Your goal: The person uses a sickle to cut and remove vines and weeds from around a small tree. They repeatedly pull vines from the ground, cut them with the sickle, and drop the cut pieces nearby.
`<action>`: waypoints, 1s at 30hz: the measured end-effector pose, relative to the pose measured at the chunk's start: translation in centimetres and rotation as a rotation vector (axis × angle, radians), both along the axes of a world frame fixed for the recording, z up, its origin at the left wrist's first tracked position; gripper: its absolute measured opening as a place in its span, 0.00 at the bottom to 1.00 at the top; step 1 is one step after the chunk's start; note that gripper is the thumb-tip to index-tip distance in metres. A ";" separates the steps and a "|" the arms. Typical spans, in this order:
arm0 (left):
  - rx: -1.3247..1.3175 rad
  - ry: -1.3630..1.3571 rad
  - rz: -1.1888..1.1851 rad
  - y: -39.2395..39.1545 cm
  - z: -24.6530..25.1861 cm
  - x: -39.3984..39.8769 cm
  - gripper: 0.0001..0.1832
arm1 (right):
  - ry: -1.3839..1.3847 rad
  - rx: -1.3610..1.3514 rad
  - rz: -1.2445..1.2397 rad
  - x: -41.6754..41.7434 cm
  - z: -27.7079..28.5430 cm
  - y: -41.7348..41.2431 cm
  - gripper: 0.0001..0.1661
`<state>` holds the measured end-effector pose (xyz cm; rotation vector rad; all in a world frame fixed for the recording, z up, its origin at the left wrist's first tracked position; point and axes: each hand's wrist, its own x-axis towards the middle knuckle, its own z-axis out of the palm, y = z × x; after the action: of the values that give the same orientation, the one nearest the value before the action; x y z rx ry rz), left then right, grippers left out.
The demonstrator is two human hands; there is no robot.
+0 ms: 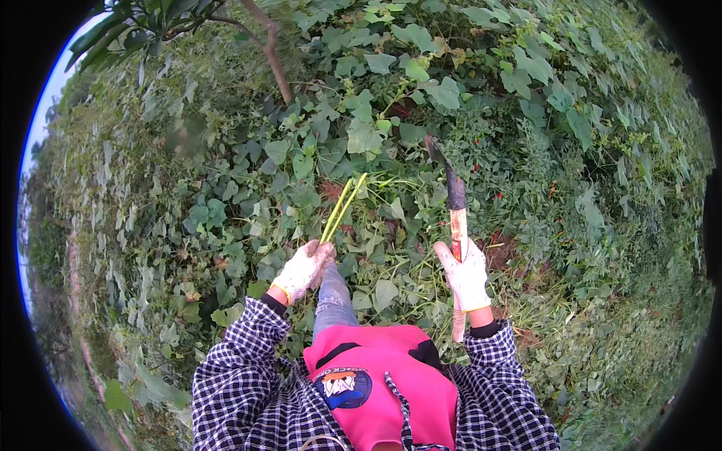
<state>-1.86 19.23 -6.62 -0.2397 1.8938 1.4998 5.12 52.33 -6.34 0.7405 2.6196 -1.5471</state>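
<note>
My left hand (304, 268), in a soiled white knit glove, is closed around the lower ends of a few green plant stems (343, 207), which point up and slightly right. A wooden-handled sickle (458, 225) stands upright in the picture, gripped mid-handle by my right hand (467, 275) in a matching glove. Its dark metal socket and blade reach up over the leaves, the blade curving to the left. Between and below the two hands lie leafy vines (386, 293) and loose cut-looking stems.
Broad-leaved vines (445, 93) climb thickly ahead. Small red chili peppers (476, 167) hang on bushy plants to the right. A thin tree trunk (276, 62) rises at upper left, with a leafy branch. Dry stems (541, 310) cover the ground at right.
</note>
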 end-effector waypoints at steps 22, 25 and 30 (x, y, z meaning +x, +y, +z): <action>-0.505 0.084 -0.269 -7.6 -20.7 -10.3 0.45 | -1.280 0.344 0.186 7.9 -22.3 6.5 0.30; -0.824 0.256 -0.643 -6.5 -24.3 -12.5 0.51 | -1.282 0.216 0.358 5.0 -25.5 1.9 0.29; -0.396 0.219 -0.258 -5.3 -30.7 -18.7 0.28 | -0.966 -0.435 0.365 -8.2 -31.5 -9.2 0.27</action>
<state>-20.53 13.88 -37.31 -0.0055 2.2912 1.0057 -3.10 43.11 -37.86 0.6724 1.5461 -1.1544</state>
